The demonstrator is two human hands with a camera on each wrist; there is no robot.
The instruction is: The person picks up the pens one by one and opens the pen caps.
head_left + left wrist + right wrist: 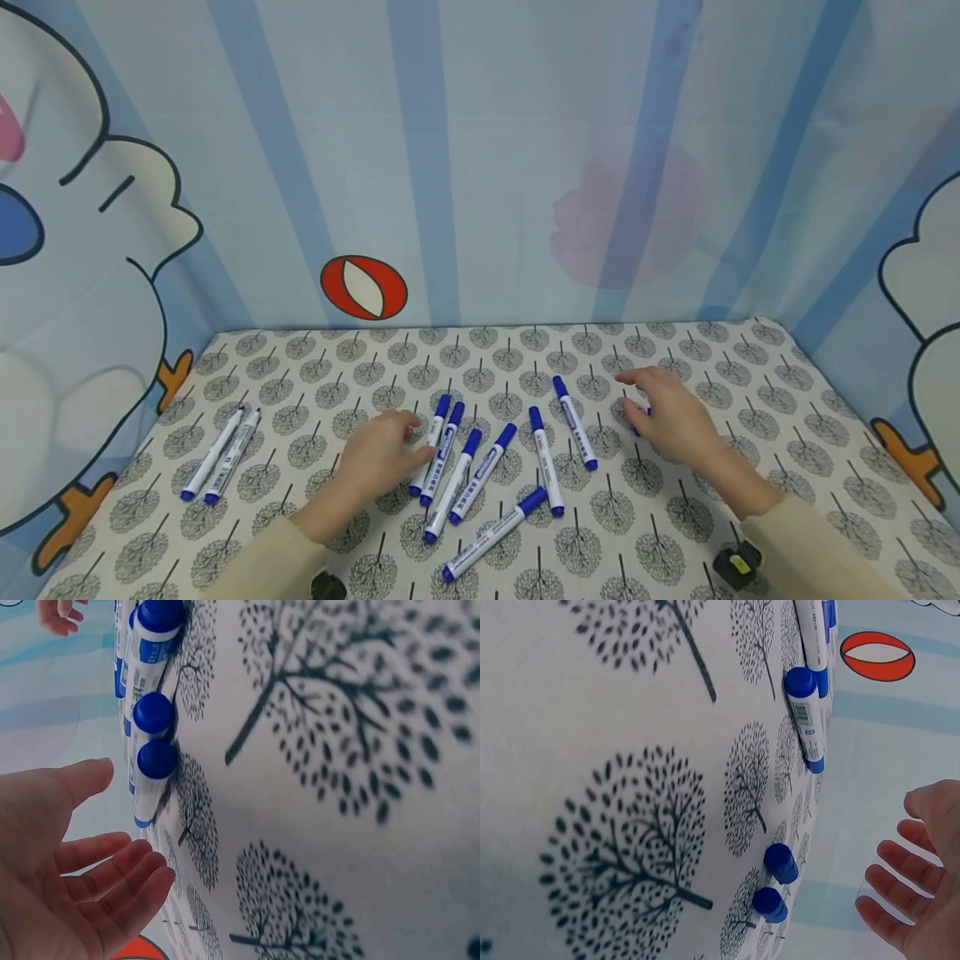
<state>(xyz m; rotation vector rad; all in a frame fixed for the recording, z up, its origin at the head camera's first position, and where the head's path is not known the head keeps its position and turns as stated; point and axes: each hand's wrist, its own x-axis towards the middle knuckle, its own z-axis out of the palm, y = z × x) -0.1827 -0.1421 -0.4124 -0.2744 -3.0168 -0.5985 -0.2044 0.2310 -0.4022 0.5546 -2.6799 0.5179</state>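
My left hand [378, 454] is held with loose fingers just left of a row of white whiteboard markers [446, 454] with blue caps; its palm is bare in the left wrist view. Nothing is in my right hand [671, 417] either, its fingers spread over the right part of the table. Two loose blue caps, a nearer cap [770, 905] and a farther cap [781, 862], stand on the cloth below it, mostly hidden by the hand in the head view. At far left lie two uncapped markers [234, 457], side by side with tips pointing away.
Between the hands lie more capped markers: one slanted near the front [495, 535], another upright-lying one [546, 462] and one farther right [575, 423]. A tree-print cloth [315, 375] covers the table, and a striped blue curtain [495, 167] rises behind its back edge.
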